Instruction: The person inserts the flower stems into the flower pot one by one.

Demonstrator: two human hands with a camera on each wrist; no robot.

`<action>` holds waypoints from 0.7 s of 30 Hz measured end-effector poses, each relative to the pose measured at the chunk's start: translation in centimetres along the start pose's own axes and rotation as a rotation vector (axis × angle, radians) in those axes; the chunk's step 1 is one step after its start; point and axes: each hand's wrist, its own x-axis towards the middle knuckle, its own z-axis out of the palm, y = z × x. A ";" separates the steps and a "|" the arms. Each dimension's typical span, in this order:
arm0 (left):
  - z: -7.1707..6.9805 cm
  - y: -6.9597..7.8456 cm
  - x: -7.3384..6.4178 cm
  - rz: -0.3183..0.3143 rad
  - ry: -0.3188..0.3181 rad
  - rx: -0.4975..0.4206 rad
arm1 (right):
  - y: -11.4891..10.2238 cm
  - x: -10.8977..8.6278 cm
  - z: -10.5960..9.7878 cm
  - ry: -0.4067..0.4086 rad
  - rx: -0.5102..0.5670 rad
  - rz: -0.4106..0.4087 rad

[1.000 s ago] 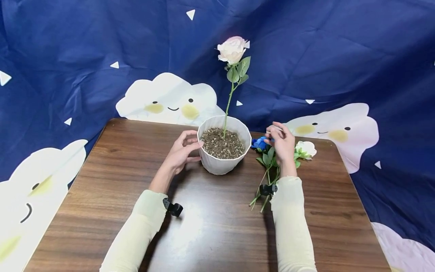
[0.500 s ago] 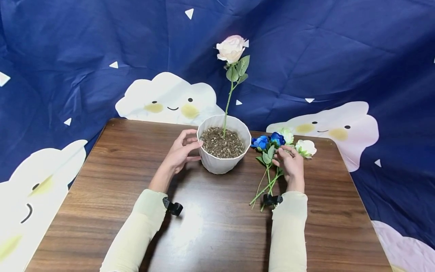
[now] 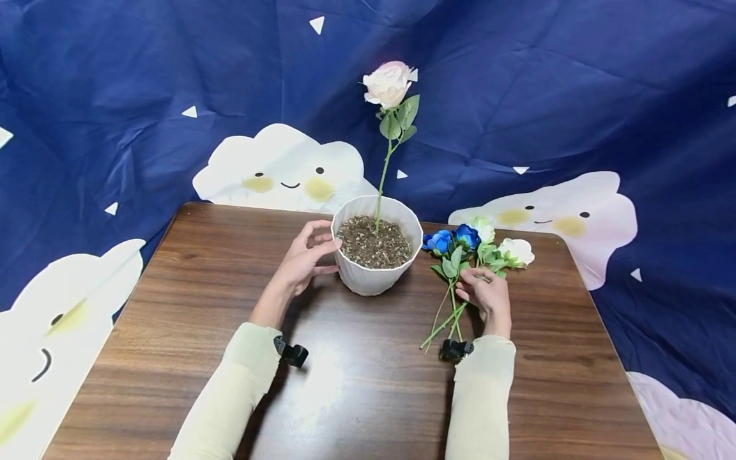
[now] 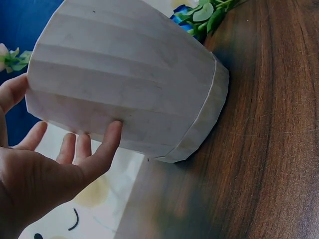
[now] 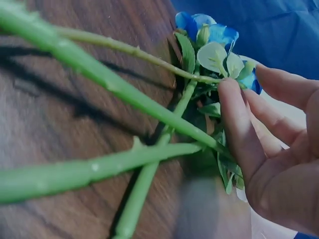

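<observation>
A white faceted pot (image 3: 374, 281) of dark soil (image 3: 374, 243) stands on the table with one pale pink rose (image 3: 388, 84) upright in it. My left hand (image 3: 301, 259) is at the pot's left side. In the left wrist view its thumb (image 4: 15, 92) lies at the rim and another fingertip rests on the wall, the fingers spread. My right hand (image 3: 487, 295) is over a bunch of loose flowers, thumb and index finger apart. In the right wrist view the thumb (image 5: 234, 114) tip overlaps a thin stem (image 5: 139, 54) just below some leaves.
Two blue flowers (image 3: 439, 242) and two whitish ones (image 3: 517, 253) lie right of the pot, their green stems (image 3: 443, 327) crossing toward the front. Behind the brown wooden table (image 3: 368, 396) hangs a dark blue cloth (image 3: 546, 83) printed with clouds.
My right hand has dropped from above the blue blooms toward the front, down to the stems and leaves, uncovering the flower heads. My left hand stays at the pot.
</observation>
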 end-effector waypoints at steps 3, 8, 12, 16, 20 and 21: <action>0.0 0.0 0.0 -0.001 0.002 0.000 | 0.2 0.0 -0.1 -0.027 -0.048 0.024; -0.1 0.0 0.0 0.004 0.000 0.003 | 0.5 0.3 0.4 -0.036 -0.106 0.047; 0.0 0.1 0.0 0.002 -0.003 0.006 | 0.7 0.5 1.2 -0.008 -0.148 0.042; -0.1 0.1 0.0 0.004 -0.004 0.012 | 0.9 0.6 1.8 0.019 -0.239 0.026; -0.1 0.1 0.0 0.000 -0.003 0.015 | 1.2 0.7 1.9 0.028 -0.281 0.009; -0.1 0.0 -0.1 -0.002 -0.002 0.014 | 1.2 0.7 1.9 0.027 -0.276 0.003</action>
